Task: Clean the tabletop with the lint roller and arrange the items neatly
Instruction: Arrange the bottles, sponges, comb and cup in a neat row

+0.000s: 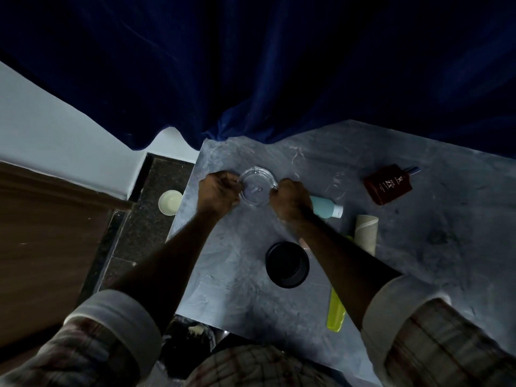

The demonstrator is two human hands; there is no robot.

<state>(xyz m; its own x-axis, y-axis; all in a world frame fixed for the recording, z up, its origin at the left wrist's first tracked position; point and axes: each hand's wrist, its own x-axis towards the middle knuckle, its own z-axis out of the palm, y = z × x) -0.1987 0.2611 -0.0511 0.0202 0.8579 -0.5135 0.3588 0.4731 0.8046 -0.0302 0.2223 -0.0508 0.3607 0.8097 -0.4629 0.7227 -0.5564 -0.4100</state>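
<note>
Single view here, from the head, wide-angle and tipped steeply down: forearms run out to the left hand [219,191] and right hand [290,201], close over the surface [418,247], curtain [279,65] beyond, floor [145,219] left.

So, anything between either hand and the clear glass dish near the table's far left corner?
Nothing visible. The left hand and right hand each grip the glass dish at opposite sides of its rim. The teal bottle lies beside the right wrist, off to the side, not between.
</note>
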